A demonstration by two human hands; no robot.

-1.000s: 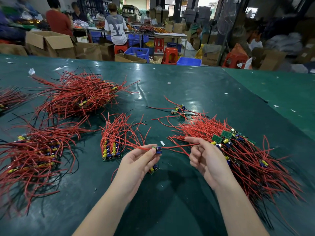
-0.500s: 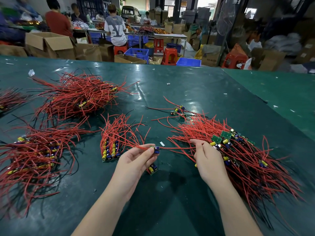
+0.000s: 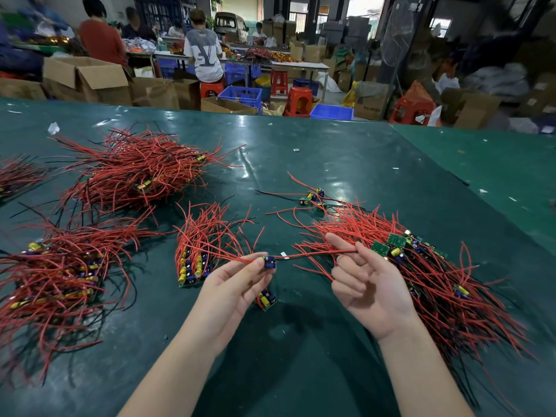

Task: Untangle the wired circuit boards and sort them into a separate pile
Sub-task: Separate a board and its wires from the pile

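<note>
My left hand [image 3: 237, 284] pinches a small circuit board [image 3: 268, 261] with a blue capacitor, held just above the green table [image 3: 301, 356]. Its red wire [image 3: 316, 253] stretches right to my right hand [image 3: 370, 284], which is turned palm up and pinches the wire's end between thumb and index finger. A second board [image 3: 266, 300] lies on the table under my left fingers. The tangled pile [image 3: 436, 281] of boards and red wires lies right of my right hand. A small neat pile [image 3: 195, 257] sits left of my left hand.
More wired-board piles lie at the left [image 3: 57, 275], back left [image 3: 135, 170] and far left edge [image 3: 15, 176]. A few loose boards [image 3: 313, 197] lie beyond the tangled pile. Cardboard boxes, stools, blue crates and seated people are behind the table.
My right hand has turned from palm down over the tangled pile to palm up, with the wire's end at its fingertips. My left hand has kept hold of the board.
</note>
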